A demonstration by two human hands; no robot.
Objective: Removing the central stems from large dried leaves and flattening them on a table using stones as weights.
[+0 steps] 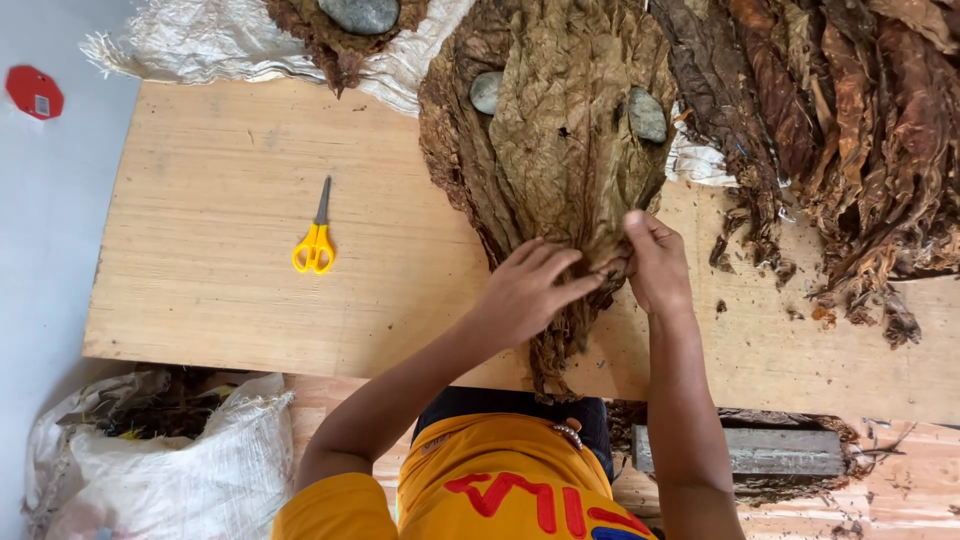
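Note:
A stack of large dried brown leaves (560, 130) lies spread on a wooden board (230, 250), weighted by two grey stones (487, 92) (647, 115). My left hand (530, 290) rests on the narrow stem end of the stack, fingers pressed onto the leaves. My right hand (655, 262) pinches the leaf edge right beside it, thumb and fingers closed on the leaf. The stem ends hang over the board's near edge toward my lap.
Yellow-handled scissors (316, 240) lie on the board to the left. A heap of darker dried leaves (850, 130) fills the right. Another stone (360, 14) sits on leaves and white sacking at the top. A white sack (170, 460) stands on the floor at lower left.

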